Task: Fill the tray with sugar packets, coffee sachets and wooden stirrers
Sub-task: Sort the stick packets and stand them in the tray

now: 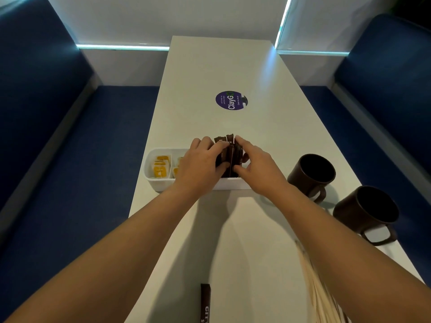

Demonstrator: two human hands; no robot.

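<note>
sachets: brown coffee sachets [229, 157] stood upright as a bundle in the tray's middle, squared to fit.
hands: left hand [200, 164] and right hand [255, 164] both clamped the bundle's sides.
tray: white tray [161, 184] at surface's left edge; yellow sugar packets [161, 167] filled its left compartment.
pending: wooden stirrers [319, 292] and one stray sachet [205, 303] lay near, likely next.

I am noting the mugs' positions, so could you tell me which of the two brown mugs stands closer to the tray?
The farther brown mug, just right of the right hand, stands closer to the white tray; the other mug sits nearer the camera.

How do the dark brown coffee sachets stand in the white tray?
Upright: the dark brown coffee sachets, gripped by both hands, stick up above the white tray.
</note>
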